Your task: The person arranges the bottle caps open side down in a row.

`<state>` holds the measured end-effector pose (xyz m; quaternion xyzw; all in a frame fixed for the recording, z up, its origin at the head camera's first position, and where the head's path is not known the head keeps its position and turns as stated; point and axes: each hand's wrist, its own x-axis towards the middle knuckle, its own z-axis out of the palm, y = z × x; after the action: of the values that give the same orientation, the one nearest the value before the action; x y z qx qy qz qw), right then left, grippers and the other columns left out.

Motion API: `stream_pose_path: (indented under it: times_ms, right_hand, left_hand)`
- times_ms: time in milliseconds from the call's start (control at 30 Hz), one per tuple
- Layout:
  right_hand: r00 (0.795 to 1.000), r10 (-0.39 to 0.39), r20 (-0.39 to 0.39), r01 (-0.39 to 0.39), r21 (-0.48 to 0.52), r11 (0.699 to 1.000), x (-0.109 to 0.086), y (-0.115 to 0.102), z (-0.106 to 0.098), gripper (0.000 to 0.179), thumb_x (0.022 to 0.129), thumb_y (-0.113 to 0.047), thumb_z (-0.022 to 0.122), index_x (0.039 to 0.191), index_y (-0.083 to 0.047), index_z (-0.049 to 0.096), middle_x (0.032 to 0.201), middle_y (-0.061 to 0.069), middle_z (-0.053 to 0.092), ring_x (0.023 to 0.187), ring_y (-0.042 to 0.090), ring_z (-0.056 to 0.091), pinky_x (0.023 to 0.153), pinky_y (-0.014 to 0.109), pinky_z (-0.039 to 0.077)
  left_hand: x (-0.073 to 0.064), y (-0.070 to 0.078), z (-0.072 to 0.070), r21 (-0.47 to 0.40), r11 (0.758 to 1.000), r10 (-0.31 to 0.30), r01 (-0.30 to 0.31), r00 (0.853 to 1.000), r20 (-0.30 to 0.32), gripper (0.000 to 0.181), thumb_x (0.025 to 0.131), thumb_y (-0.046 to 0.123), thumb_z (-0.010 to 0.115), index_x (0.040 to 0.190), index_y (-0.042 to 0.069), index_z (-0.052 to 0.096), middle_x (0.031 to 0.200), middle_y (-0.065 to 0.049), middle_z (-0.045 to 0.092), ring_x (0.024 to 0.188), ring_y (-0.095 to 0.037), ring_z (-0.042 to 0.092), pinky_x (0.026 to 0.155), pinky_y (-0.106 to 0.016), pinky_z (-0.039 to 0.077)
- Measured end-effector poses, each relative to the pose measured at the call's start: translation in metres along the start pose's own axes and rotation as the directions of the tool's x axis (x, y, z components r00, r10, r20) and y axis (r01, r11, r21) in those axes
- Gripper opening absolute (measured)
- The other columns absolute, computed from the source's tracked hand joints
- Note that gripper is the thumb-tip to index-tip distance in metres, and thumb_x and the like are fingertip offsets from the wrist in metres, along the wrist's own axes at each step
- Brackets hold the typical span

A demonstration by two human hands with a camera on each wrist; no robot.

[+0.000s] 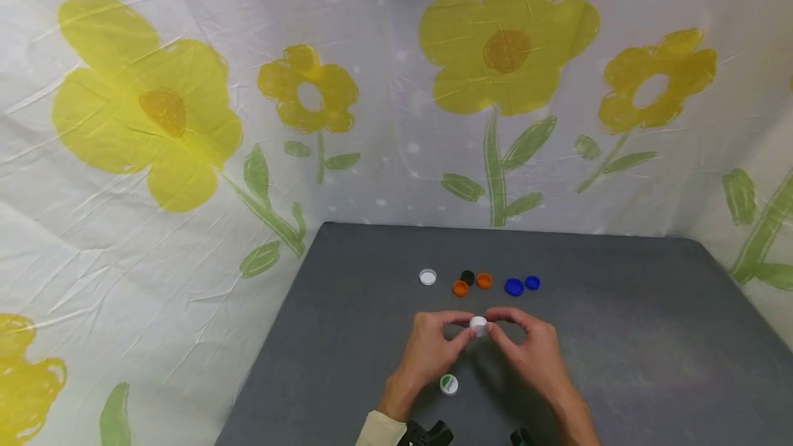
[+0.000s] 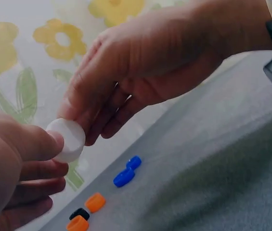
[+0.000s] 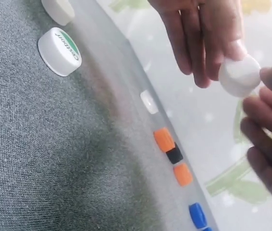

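Observation:
My left hand (image 1: 429,348) and right hand (image 1: 534,352) meet over the grey table, pinching one round white bottle cap (image 1: 478,325) between them. Thumb and fingertips of each hand press on its opposite sides. In the left wrist view the flat face of the white cap (image 2: 68,139) shows, the left thumb lying over its edge. Seen from the right wrist, the same cap (image 3: 239,77) sits between the fingertips of both hands. Below the hands, a white cap with a green-printed top (image 1: 449,384) lies on the table.
Beyond the hands lie a white cap (image 1: 427,277), a black cap (image 1: 467,277), an orange cap (image 1: 460,288), another orange cap (image 1: 484,281), a large blue cap (image 1: 514,287) and a smaller blue one (image 1: 532,283). A flower-printed curtain (image 1: 384,88) hangs behind the table (image 1: 650,336).

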<state>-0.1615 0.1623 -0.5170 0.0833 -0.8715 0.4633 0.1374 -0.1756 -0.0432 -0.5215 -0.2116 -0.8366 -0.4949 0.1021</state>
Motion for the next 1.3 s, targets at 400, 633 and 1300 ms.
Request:
stream_pose_path:
  times_ms: [400, 633, 1300]
  right_hand:
    - [0.961, -0.268, -0.075, 0.269, 0.015, 0.963, 0.0, 0.0, 0.003, 0.05, 0.076, 0.004, 0.097, 0.118, -0.019, 0.083, 0.116, -0.004, 0.083, 0.109, 0.02, 0.079, 0.1, 0.004, 0.045]
    - [0.945, -0.313, -0.096, 0.317, 0.029, 0.948, -0.002, 0.0, 0.003, 0.046, 0.077, 0.002, 0.096, 0.115, -0.02, 0.083, 0.112, -0.006, 0.083, 0.103, 0.017, 0.079, 0.098, 0.005, 0.047]
    - [0.98, -0.194, 0.038, 0.194, -0.007, 0.981, -0.026, 0.007, -0.022, 0.034, 0.082, -0.01, 0.097, 0.109, -0.027, 0.083, 0.105, -0.015, 0.083, 0.097, 0.012, 0.08, 0.087, 0.031, 0.063]
  left_hand:
    - [0.001, 0.006, -0.008, -0.316, 0.902, -0.297, 0.295, 0.954, 0.041, 0.019, 0.095, 0.024, 0.085, 0.107, 0.008, 0.087, 0.1, -0.007, 0.085, 0.086, -0.009, 0.079, 0.079, -0.022, 0.062]
    - [0.001, 0.002, -0.008, -0.315, 0.902, -0.285, 0.296, 0.955, 0.081, 0.02, 0.097, 0.025, 0.083, 0.109, 0.008, 0.087, 0.103, -0.007, 0.085, 0.09, -0.01, 0.08, 0.082, -0.022, 0.062]
    - [-0.003, 0.017, -0.006, 0.039, 0.998, 0.031, -0.042, 0.973, 0.228, 0.028, 0.092, 0.013, 0.09, 0.12, 0.015, 0.086, 0.116, 0.005, 0.084, 0.11, 0.0, 0.075, 0.094, -0.031, 0.065]
